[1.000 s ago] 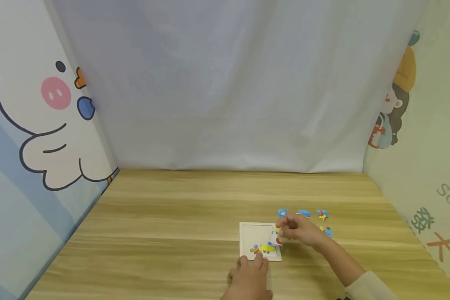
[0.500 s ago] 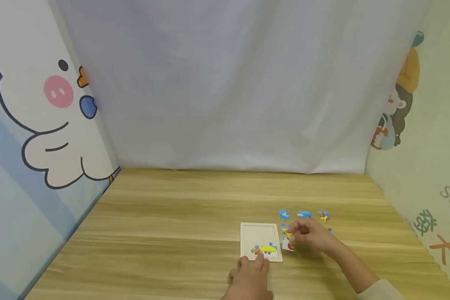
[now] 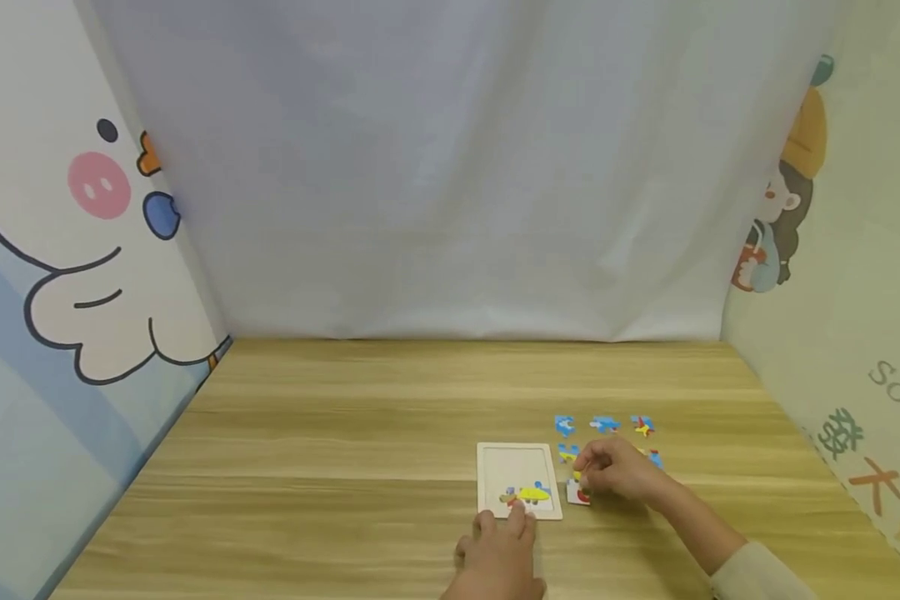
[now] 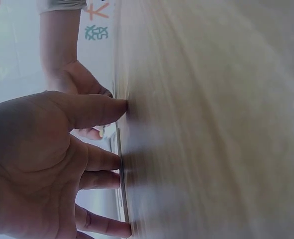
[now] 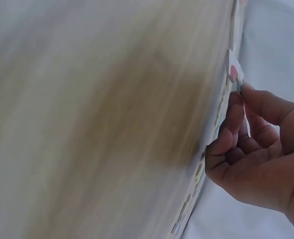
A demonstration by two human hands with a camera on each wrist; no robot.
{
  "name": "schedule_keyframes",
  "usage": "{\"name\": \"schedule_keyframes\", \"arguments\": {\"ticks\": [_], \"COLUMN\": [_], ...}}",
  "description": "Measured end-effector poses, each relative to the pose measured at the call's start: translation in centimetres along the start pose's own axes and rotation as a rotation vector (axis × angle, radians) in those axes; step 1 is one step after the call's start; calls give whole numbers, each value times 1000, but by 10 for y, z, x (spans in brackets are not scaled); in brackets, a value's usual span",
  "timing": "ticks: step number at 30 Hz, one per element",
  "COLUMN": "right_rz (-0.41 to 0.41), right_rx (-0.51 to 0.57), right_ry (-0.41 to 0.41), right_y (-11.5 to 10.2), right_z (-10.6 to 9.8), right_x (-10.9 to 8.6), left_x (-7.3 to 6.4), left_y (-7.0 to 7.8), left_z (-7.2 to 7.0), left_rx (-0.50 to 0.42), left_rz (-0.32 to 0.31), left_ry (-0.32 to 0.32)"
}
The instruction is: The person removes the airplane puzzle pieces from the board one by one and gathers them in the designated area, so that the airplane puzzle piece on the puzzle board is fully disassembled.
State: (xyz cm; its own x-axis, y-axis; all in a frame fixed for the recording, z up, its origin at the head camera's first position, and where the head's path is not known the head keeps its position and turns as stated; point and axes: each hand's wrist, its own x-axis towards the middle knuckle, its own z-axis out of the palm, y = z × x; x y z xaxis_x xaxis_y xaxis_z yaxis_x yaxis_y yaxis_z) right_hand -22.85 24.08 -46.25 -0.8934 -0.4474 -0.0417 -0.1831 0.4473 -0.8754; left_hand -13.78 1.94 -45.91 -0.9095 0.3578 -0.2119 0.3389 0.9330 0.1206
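A square wooden puzzle tray [image 3: 482,477] lies on the table, with picture pieces, one showing a yellow shape [image 3: 534,494], in its lower part. My left hand [image 3: 495,560] rests its extended fingertips on the tray's near edge; in the left wrist view the fingers [image 4: 104,160] reach to that thin edge. Between thumb and forefinger, my right hand [image 3: 621,473] pinches a white puzzle piece [image 3: 576,494] with a red patch, just right of the tray. The right wrist view shows this piece [image 5: 233,69] tilted at the fingertips; the right hand hides some loose pieces.
Loose blue puzzle pieces lie in rows right of the tray, among them one at the back left [image 3: 564,425], one in the middle [image 3: 604,424] and one with red and yellow [image 3: 642,426]. A pale curtain [image 3: 450,183] hangs behind the wooden table [image 3: 307,450].
My right hand has moved the white puzzle piece rightward, from over the tray's right side to beside it. The left hand has stayed at the near edge.
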Motion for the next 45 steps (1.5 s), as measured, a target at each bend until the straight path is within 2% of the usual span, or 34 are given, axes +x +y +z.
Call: {"name": "schedule_keyframes", "arguments": {"ticks": [5,9,15,19,24,30,38,45], "right_rz": [-19,2,43,39,-10,-39,-78,-134], "right_rx": [-121,-232,-329,-362,-358,-286,-223,-226], "right_ry": [38,80,127,145,147,130,84,32], "right_y": [1,-3,-12,-16,-19,-23,-32,-31], "right_z": [7,13,17,14,8,5,15,27], "right_x": [4,5,1,-2,-1,6,22,33], "left_x": [-1,-1,-1,-1,-2,0,10,14], "left_y": [0,0,2,3,4,14,32,33], "left_z": [-2,-2,1,0,-3,-9,-7,-1], "left_rx": [1,5,8,18,71,115,152,180], "left_rz": [-1,0,2,6,25,44,-22,-13], "left_ry": [5,8,1,-9,-24,-53,-101,-107]}}
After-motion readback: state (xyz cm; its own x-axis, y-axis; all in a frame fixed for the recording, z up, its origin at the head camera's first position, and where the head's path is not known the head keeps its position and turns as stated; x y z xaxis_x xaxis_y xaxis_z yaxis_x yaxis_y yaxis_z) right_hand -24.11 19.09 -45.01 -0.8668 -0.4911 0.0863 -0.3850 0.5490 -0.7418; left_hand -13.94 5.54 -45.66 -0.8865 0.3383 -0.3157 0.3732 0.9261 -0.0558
